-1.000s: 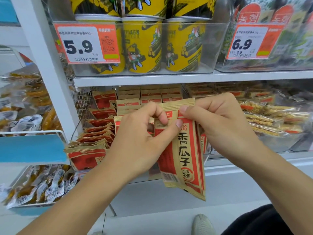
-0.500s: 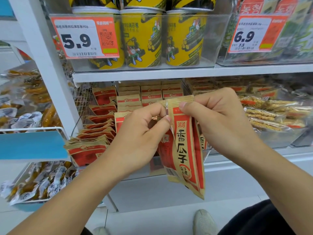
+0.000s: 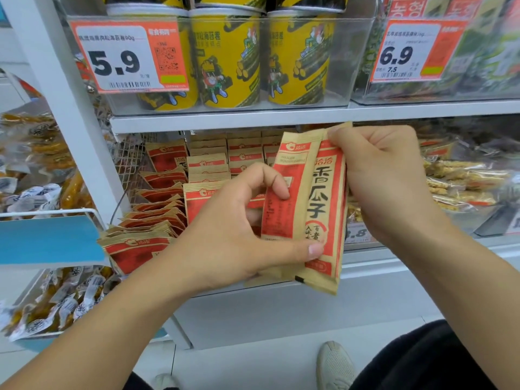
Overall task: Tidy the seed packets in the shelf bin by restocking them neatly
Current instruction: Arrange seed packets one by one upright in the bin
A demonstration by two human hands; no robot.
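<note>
Now that the left hand (image 3: 225, 235) has dropped from the top edge to pinch the bottom corner, the held seed packets (image 3: 315, 204) stand squared up as a small bundle, likely ready to slot back. Their long axis runs near upright, tops toward the upper shelf, printed faces toward the person. The right hand (image 3: 385, 181) is clamped on the upper right edge. The bundle hangs just in front of the shelf bin (image 3: 168, 243), where more packets lie in leaning rows beneath yellow tubs (image 3: 228, 57).
</note>
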